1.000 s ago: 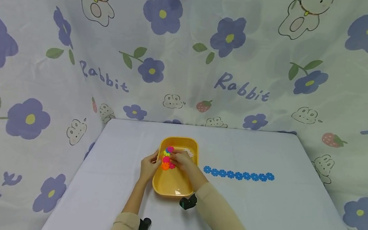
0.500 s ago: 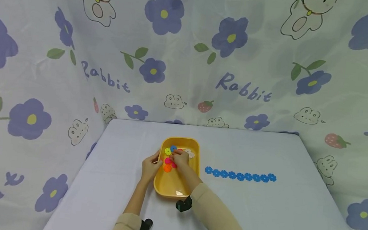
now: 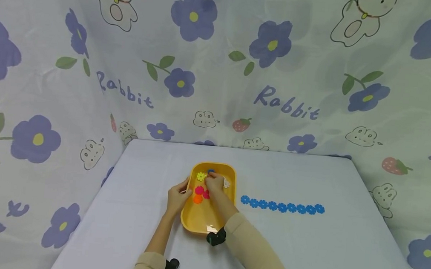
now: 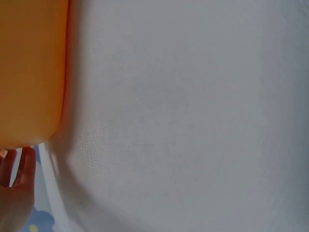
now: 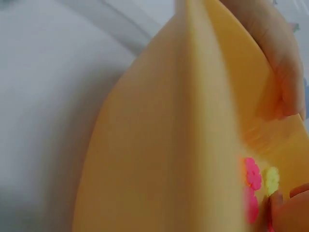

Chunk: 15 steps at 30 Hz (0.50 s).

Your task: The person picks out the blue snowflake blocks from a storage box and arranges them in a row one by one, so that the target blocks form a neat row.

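Note:
My left hand grips the left wall of a yellow tray, thumb over the rim. In the left wrist view only some fingers show, beside the tray's underside. My right hand reaches inside the tray, fingers curled, with a blue flower-shaped plastic piece at the fingertips. Around it lie a yellow piece, pink pieces, an orange piece and white pieces. The right wrist view has the tray wall hiding most of the right hand.
Right of the tray, a row of several blue flower-shaped pieces lies joined end to end on the white table. A printed cloth hangs behind and at both sides. Dark wrist cameras sit by the sleeves.
The right hand has shifted slightly right and farther back inside the tray, and the blue piece moved with its fingertips. A pink piece seen near those fingers earlier is now hidden. The left hand keeps its grip.

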{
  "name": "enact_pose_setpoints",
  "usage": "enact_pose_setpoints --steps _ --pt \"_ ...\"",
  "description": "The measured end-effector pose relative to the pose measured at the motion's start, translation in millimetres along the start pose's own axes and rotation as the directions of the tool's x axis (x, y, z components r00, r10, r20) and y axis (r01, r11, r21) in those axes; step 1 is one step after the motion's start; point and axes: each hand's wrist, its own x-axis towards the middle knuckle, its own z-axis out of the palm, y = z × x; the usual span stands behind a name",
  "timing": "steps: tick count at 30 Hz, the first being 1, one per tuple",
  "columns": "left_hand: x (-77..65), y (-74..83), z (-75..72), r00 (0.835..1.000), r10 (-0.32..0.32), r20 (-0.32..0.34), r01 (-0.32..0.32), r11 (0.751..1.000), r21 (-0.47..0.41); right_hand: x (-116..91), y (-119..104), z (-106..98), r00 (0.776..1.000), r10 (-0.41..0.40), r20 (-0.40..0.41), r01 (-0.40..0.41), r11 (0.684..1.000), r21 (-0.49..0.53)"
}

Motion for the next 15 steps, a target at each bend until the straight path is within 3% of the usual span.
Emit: enact_pose_setpoints --steps 3,4,6,9,11,13,15 --pt "-0.7 0.4 0.1 1.000 -0.009 0.001 0.009 1.000 -0.008 22 21 -1 0.999 -0.038 -0.021 0.042 0.981 0.187" --pt "-0.8 0.6 0.0 1.000 -0.012 0.001 0.012 1.000 -0.008 17 15 -3 0.999 -0.037 -0.023 0.042 0.965 0.260" --pt "-0.8 0.6 0.0 1.000 -0.021 0.005 0.022 1.000 -0.013 33 26 -1 0.998 0.043 -0.047 -0.024 0.933 0.358" --pt "-1.0 -0.3 -0.4 1.000 -0.023 0.011 0.023 1.000 -0.004 38 20 1 0.976 0.216 -0.042 -0.174 0.874 0.453" --pt "-0.9 -0.8 -0.4 1.000 -0.022 0.010 0.022 1.000 -0.006 54 32 1 0.961 0.276 0.009 -0.237 0.808 0.540" --pt "-0.6 -1.3 -0.2 1.000 -0.017 0.010 0.017 1.000 -0.004 61 37 -1 0.958 0.276 0.084 -0.264 0.721 0.640" --pt "-0.6 -1.4 -0.1 1.000 -0.017 0.011 0.017 1.000 -0.007 48 23 -6 0.953 0.276 0.128 -0.286 0.669 0.686"
